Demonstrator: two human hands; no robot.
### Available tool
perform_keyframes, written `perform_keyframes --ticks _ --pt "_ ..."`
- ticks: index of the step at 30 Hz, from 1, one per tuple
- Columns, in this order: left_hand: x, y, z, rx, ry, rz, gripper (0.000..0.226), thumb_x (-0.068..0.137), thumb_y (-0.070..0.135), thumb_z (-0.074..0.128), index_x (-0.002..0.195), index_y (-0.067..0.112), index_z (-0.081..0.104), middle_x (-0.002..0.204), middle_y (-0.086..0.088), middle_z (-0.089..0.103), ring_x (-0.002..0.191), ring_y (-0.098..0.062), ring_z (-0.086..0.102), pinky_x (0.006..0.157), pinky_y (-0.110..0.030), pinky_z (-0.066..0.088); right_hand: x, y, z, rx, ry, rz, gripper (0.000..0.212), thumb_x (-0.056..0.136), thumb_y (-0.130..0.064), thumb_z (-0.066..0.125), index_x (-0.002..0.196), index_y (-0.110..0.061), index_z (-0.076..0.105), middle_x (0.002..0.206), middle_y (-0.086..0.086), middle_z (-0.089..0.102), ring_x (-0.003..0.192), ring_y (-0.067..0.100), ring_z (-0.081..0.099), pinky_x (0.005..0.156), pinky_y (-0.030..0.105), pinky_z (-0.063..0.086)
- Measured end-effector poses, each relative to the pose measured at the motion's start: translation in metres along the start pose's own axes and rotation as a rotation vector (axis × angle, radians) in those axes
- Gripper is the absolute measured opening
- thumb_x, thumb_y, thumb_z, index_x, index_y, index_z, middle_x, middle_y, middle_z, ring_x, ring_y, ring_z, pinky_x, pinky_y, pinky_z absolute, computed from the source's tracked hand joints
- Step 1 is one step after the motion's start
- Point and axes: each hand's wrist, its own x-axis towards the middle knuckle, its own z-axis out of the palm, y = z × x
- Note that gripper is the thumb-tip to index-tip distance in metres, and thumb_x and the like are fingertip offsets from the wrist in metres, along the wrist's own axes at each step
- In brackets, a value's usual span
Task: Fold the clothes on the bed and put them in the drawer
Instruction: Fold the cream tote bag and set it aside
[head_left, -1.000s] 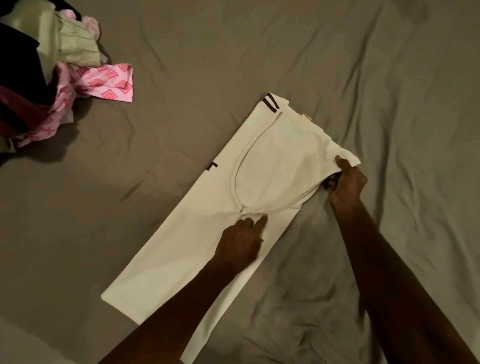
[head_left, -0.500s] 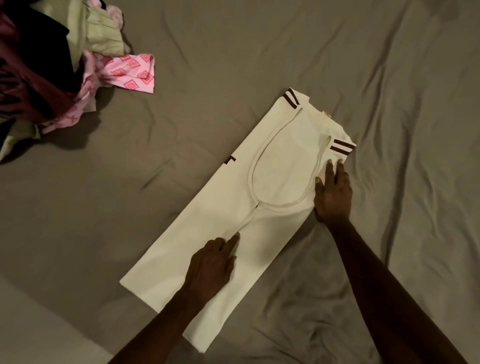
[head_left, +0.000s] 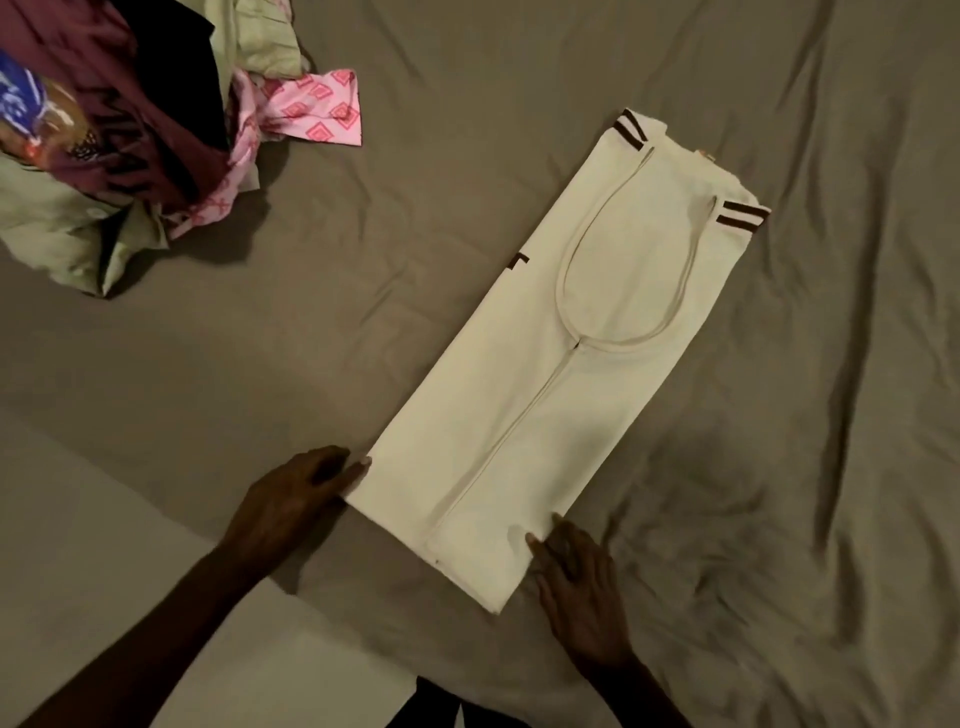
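A cream shirt (head_left: 561, 395) with dark brown sleeve stripes lies on the grey-brown bed sheet (head_left: 519, 78). It is folded lengthwise into a long narrow strip that runs diagonally, with the neckline at the far end. My left hand (head_left: 301, 493) touches the strip's near left corner with its fingertips. At the near right corner my right hand (head_left: 576, 582) rests with its fingers stretched along the hem edge. Neither hand has lifted the cloth.
A heap of unfolded clothes (head_left: 119, 130) sits at the far left: maroon, black, pale green and a pink patterned piece (head_left: 322, 106). The bed's edge runs diagonally at the lower left, with a lighter surface (head_left: 104, 571) below it. No drawer is in view.
Both hands have slid from the neckline end and the middle of the shirt down to the hem corners. The right sleeve is now tucked in. The camera view has shifted.
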Motion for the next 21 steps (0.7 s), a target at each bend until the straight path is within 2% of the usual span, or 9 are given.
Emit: perform_keyframes --ticks 4,7,10,13,15,17,18,20,21 --pt "0.03 -0.01 0.0 0.022 -0.064 0.233 0.054 0.089 0.084 0.041 0.103 0.037 0.063 0.101 0.022 0.063 0.091 0.001 0.058 0.088 -0.029 0.045 0.01 -0.013 0.0 -0.026 0.032 -0.064 0.045 0.101 -0.035 0.056 0.145 -0.027 0.06 0.154 0.019 0.046 0.132 0.037 0.048 0.102 0.046 0.04" --pt "0.043 -0.018 0.007 -0.101 -0.11 0.187 0.034 0.095 0.066 0.056 0.104 0.033 0.054 0.097 0.014 0.06 0.085 -0.007 0.059 0.083 -0.034 0.051 0.024 -0.013 -0.004 -0.038 0.039 -0.161 0.04 0.1 -0.028 0.058 0.138 -0.022 0.067 0.15 0.021 0.051 0.135 0.039 0.046 0.103 0.047 0.038" --pt "0.049 -0.018 0.0 -0.109 -0.166 0.237 0.021 0.096 0.051 0.059 0.109 0.035 0.053 0.109 0.014 0.058 0.096 -0.015 0.06 0.088 -0.036 0.05 0.036 -0.012 -0.006 0.023 0.032 -0.174 0.036 0.096 -0.035 0.063 0.126 -0.019 0.073 0.142 0.009 0.059 0.125 0.034 0.056 0.099 0.044 0.041" --pt "0.055 -0.016 -0.011 -0.151 -0.114 0.446 0.022 0.088 0.036 0.062 0.107 0.03 0.069 0.136 0.002 0.059 0.119 -0.021 0.059 0.079 -0.03 0.054 0.047 -0.024 -0.028 0.213 0.044 -0.058 0.03 0.097 -0.044 0.059 0.117 -0.025 0.072 0.124 -0.01 0.065 0.109 0.019 0.062 0.093 0.034 0.043" --pt "0.067 -0.013 -0.022 -0.293 -0.071 0.466 0.025 0.085 0.03 0.062 0.107 0.028 0.073 0.132 0.006 0.064 0.126 -0.016 0.056 0.079 -0.027 0.053 0.06 -0.032 -0.052 0.432 0.119 0.089 0.019 0.1 -0.024 0.061 0.113 -0.033 0.071 0.116 -0.019 0.069 0.105 0.009 0.064 0.089 0.029 0.05" --pt "0.087 0.001 -0.04 -0.582 -0.047 0.346 0.026 0.085 0.028 0.066 0.109 0.025 0.076 0.118 0.006 0.071 0.117 -0.012 0.064 0.085 -0.033 0.056 0.08 -0.03 -0.079 0.689 0.219 0.239 0.034 0.1 0.0 0.059 0.103 -0.03 0.074 0.106 -0.016 0.076 0.098 0.002 0.069 0.084 0.022 0.052" --pt "0.107 0.01 -0.051 -0.732 -0.076 0.287 0.022 0.086 0.026 0.068 0.106 0.019 0.077 0.109 0.003 0.074 0.107 -0.013 0.069 0.085 -0.037 0.057 0.093 -0.025 -0.092 0.803 0.271 0.281 0.03 0.101 0.001 0.058 0.099 -0.024 0.075 0.1 -0.012 0.077 0.092 0.001 0.069 0.079 0.022 0.052" --pt "0.149 0.034 -0.072 -0.938 -0.134 0.213 0.023 0.089 0.03 0.071 0.101 0.012 0.077 0.098 -0.002 0.076 0.091 -0.015 0.069 0.082 -0.037 0.054 0.12 -0.007 -0.108 0.971 0.382 0.394 0.017 0.101 -0.018 0.06 0.097 -0.011 0.075 0.094 0.002 0.078 0.085 0.008 0.067 0.073 0.03 0.054" --pt "0.17 0.047 -0.08 -1.029 -0.147 0.178 0.03 0.089 0.037 0.074 0.103 0.01 0.077 0.099 -0.003 0.076 0.09 -0.015 0.067 0.081 -0.035 0.052 0.132 0.006 -0.111 1.072 0.415 0.507 0.023 0.1 -0.028 0.063 0.101 -0.008 0.074 0.099 0.011 0.078 0.087 0.014 0.069 0.074 0.037 0.056"
